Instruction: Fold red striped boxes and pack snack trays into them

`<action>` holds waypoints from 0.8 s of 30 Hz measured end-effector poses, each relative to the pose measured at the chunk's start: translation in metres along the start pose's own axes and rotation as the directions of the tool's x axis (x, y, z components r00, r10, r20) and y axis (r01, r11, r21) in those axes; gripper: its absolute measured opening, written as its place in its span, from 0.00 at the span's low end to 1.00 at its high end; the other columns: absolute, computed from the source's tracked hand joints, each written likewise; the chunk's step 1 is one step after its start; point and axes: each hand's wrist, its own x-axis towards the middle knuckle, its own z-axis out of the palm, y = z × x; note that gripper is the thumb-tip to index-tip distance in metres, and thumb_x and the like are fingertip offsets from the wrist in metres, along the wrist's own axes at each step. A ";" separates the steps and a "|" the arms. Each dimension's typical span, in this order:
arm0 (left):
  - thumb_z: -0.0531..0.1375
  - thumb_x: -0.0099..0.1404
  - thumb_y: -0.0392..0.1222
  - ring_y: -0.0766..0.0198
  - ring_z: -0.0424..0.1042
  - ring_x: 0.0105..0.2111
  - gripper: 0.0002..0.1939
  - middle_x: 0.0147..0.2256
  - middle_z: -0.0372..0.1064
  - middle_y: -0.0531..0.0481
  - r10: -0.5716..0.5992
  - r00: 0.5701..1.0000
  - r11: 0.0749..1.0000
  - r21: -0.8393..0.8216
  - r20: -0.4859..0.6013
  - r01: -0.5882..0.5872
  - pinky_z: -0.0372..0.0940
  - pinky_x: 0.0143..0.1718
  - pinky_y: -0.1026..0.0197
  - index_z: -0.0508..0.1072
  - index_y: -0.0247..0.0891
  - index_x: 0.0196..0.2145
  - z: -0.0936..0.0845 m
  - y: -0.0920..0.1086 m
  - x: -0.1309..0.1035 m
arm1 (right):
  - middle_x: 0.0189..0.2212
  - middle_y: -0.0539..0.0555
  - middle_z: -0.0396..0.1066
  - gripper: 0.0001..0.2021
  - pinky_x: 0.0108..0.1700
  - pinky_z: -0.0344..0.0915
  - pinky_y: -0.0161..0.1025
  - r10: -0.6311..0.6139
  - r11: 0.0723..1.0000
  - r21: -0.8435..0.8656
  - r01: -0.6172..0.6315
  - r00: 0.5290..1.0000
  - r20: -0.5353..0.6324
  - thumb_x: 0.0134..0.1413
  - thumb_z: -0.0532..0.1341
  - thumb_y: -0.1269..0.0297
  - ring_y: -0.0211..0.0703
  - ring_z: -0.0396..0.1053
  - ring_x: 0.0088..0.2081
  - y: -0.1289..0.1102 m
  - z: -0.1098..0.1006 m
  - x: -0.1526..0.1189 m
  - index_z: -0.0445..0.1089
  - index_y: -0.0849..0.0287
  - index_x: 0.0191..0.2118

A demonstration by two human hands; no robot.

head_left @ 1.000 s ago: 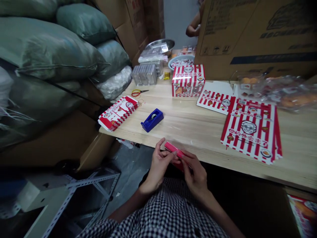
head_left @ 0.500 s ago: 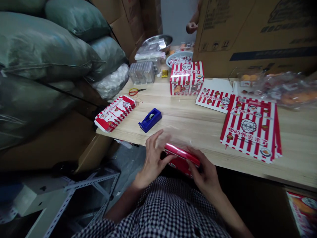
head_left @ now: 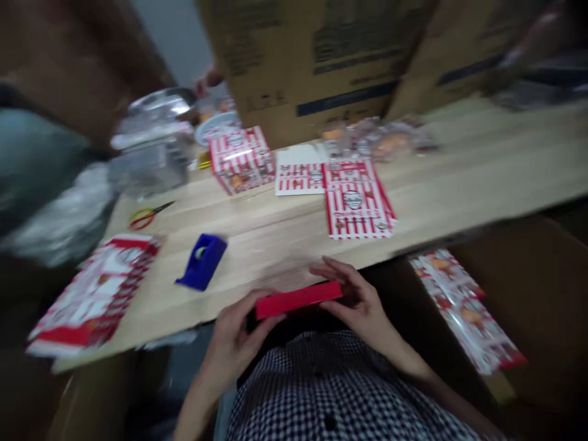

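At the far left a stack of striped sheets lies on my table, near its edge, with the yellow-and-red scissors beyond it and clear plastic containers farther back. Next comes the blue tape dispenser, then my left hand, its thumb and fingers closed on the left end of the red piece. Behind, on the table, stands the striped box. The red piece spans the space between my hands, just in front of the table's near edge, its right end slightly higher. My right hand grips that end, thumb below. Farther right, beyond my hands, a flat striped carton meets a pile of striped cartons, with blurred wrapped goods behind; lower down, below the table top, lie glossy printed packs
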 end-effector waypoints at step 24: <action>0.65 0.64 0.36 0.51 0.76 0.44 0.34 0.51 0.75 0.46 0.494 0.867 0.843 0.211 0.062 -0.495 0.70 0.38 0.55 0.62 0.49 0.65 0.136 0.047 0.114 | 0.39 0.55 0.80 0.15 0.45 0.75 0.43 0.338 0.933 0.297 -0.203 0.209 -0.918 0.44 0.73 0.66 0.45 0.79 0.39 -0.007 -0.328 -0.278 0.74 0.57 0.40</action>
